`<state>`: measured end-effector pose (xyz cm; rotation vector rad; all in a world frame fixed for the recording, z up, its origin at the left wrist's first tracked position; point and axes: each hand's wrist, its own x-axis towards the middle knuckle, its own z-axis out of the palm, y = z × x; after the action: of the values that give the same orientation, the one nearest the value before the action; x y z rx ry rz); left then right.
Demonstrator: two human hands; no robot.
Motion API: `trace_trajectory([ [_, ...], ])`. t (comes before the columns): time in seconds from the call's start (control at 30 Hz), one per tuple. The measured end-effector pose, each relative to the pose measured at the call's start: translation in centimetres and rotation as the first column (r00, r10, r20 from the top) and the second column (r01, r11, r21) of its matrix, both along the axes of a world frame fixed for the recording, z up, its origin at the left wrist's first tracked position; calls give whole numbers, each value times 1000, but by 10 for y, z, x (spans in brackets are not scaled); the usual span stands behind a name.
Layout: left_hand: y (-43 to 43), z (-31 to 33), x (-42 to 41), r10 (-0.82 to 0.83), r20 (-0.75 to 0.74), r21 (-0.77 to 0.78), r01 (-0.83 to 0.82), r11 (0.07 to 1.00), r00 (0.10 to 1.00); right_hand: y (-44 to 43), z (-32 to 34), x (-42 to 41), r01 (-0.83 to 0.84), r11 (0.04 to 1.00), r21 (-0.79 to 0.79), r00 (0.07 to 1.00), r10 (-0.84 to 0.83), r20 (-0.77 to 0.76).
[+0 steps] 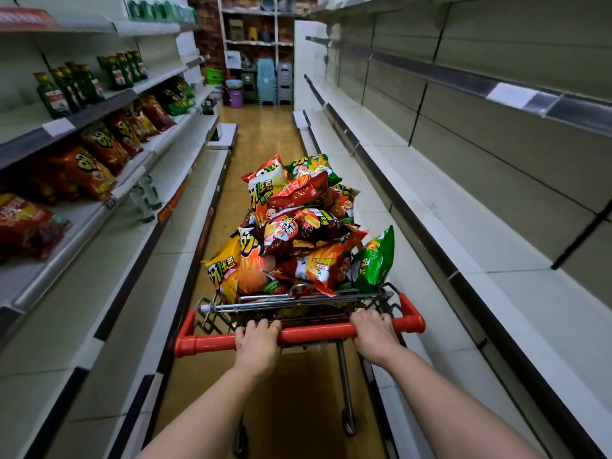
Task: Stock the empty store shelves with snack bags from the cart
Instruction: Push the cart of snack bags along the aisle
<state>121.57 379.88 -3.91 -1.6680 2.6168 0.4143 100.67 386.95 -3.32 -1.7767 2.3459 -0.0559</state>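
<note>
Cart handle (314,334) | left hand (257,342) fingers wrapped round it | right hand (376,334) fingers likewise

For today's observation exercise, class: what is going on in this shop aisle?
A person grips the red handle of a shopping cart with the left hand and right hand. The cart is heaped with snack bags, none picked up yet. The shelves on the right stand unstocked; the left shelves hold some bags and green bottles.

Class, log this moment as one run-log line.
left hand: grips red handle | right hand: grips red handle | cart: heaped with snack bags | right-side shelves: unstocked
</note>
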Motion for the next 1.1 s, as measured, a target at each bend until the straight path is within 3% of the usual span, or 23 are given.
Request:
trace_trajectory([
  [0.53,214,-1,68,17,23,-34,-16,999,1000,215,5,69,-32,999,7,999,33,-23],
  [1.1,384,-1,130,7,-11,-21,-7,1000,1000,384,1,134,-3,1000,-8,999,2,-53],
])
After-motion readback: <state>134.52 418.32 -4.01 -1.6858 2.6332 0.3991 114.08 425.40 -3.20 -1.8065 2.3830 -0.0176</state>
